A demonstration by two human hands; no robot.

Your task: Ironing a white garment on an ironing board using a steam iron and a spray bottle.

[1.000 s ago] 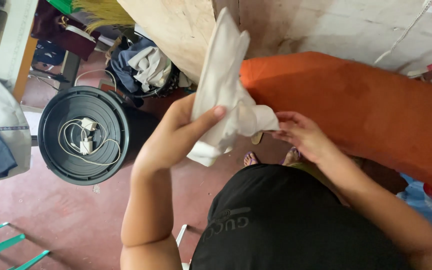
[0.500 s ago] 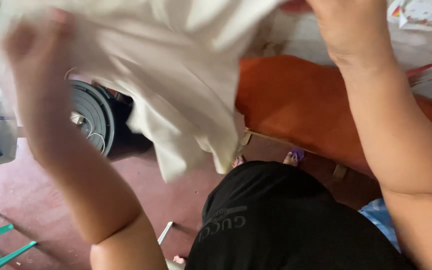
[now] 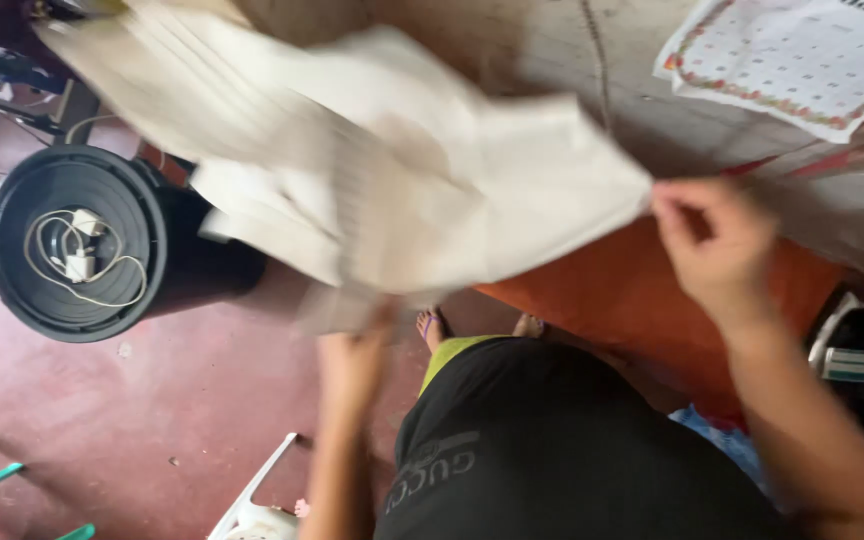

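Cloth: a cream fabric piece [image 3: 392, 170], blurred, spread wide in the air in front of me, above the orange cushion [image 3: 642, 300] and the red floor [image 3: 152, 420].
Right grip: my right hand [image 3: 712, 250] pinches the cloth's right corner, thumb and fingers closed on the edge.
Left grip: my left hand [image 3: 352, 360] is under the lower edge; blur and the fabric cover the fingers, so I cannot tell whether it is closed on the cloth or only touching it.
Surroundings: black round bin [image 3: 72, 250] to the left with a white charger cable [image 3: 77, 260] coiled on its lid; a calendar sheet [image 3: 802, 60] at upper right.
Risk 1: if the left hold is only loose, the lower edge could slip free and drop to the floor.
Risk 2: the far left corner hangs over the bin; a low swing could snag the cable and drag it off.
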